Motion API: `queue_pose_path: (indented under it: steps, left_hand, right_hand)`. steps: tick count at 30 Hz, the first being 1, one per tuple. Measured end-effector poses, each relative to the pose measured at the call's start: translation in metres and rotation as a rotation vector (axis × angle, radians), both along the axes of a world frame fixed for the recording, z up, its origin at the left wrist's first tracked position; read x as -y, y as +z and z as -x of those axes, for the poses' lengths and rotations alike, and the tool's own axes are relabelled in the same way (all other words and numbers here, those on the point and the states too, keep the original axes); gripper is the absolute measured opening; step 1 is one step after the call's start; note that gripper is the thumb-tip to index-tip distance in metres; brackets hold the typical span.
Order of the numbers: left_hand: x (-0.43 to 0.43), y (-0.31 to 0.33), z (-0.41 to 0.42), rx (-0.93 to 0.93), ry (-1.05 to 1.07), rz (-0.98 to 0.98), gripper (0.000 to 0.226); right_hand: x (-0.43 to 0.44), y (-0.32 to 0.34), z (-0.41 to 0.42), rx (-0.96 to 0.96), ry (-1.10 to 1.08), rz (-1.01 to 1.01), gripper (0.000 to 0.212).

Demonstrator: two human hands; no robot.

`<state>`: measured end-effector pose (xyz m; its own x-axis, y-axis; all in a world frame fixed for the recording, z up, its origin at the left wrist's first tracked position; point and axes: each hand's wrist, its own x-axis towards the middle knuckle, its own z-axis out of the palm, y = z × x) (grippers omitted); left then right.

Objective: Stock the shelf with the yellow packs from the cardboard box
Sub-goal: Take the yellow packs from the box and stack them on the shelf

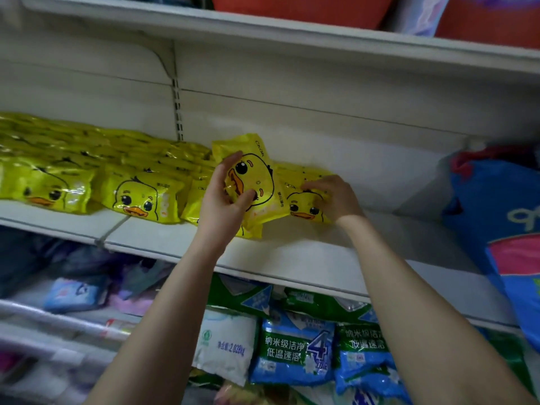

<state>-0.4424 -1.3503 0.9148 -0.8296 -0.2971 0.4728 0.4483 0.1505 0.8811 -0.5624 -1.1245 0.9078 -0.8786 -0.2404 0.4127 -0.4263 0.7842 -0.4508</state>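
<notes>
Yellow glossy film packs lie in overlapping rows on the long white metal shelf, the biggest thing before us. They fill it out to the left of the left hand's fingers, while to the right of the right hand's fingers the board runs on to a big blue printed plastic bag. Below both sets of fingers, one level down, stand blue-and-green plastic detergent bags reading 纳米级洁净 and 低温速溶 with a large 4, and a white plastic bag marked 2.028kg. The left hand holds one tilted yellow duck pack raised off the row, thumb pressed on the printed face and fingers curled over its upper left edge. The right hand has its fingers bent down over a flat-lying yellow duck pack, holding it on the shelf just right of the tilted one. We judge these packs light, soft and crinkly, with slick film that could slide from a loose pinch. A hold across the padded middle, thumb against fingers, seems safest, since the sealed ends are thin. Small letters near the fingers look like CKOK; the finer print is too blurred. The cardboard box is out of sight.
</notes>
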Motion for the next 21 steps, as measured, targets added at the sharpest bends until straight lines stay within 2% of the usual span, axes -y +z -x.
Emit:
queue_pose_path:
  steps: [3,6,7,8,10,11,12,14,18,21]
  left_hand:
    - [-0.010,0.001,-0.002,-0.006,0.016,0.036,0.064]
    - [-0.028,0.001,-0.003,0.002,0.001,0.035,0.064]
    - [-0.034,0.001,-0.001,0.006,-0.017,0.027,0.064]
    - [-0.042,0.000,0.001,0.010,-0.034,0.021,0.065]
    - [-0.057,-0.003,0.004,0.021,-0.066,0.018,0.066]
    - [-0.064,-0.004,0.006,0.025,-0.077,0.027,0.066]
    - [-0.071,-0.007,0.008,0.033,-0.088,0.044,0.066]
    - [-0.085,-0.014,0.010,0.057,-0.116,0.076,0.067]
    - [-0.098,-0.034,0.016,0.156,-0.183,0.119,0.068]
    - [-0.100,-0.045,0.017,0.222,-0.132,0.241,0.065]
  right_hand:
    - [-0.005,-0.004,-0.001,-0.093,-0.040,0.030,0.050]
    - [-0.012,-0.004,-0.016,-0.285,-0.089,0.196,0.041]
    - [-0.013,-0.001,-0.024,-0.266,-0.076,0.293,0.037]
    - [-0.013,0.005,-0.035,-0.175,-0.032,0.430,0.031]
    - [-0.008,0.015,-0.060,0.159,0.118,0.736,0.019]
    - [-0.007,0.017,-0.069,0.308,0.181,0.815,0.018]
    - [-0.009,0.018,-0.075,0.397,0.222,0.816,0.021]
    - [-0.018,0.015,-0.079,0.431,0.252,0.758,0.040]
    - [-0.042,0.010,-0.067,0.338,0.188,0.756,0.050]
    - [-0.052,0.007,-0.056,0.248,0.139,0.585,0.055]
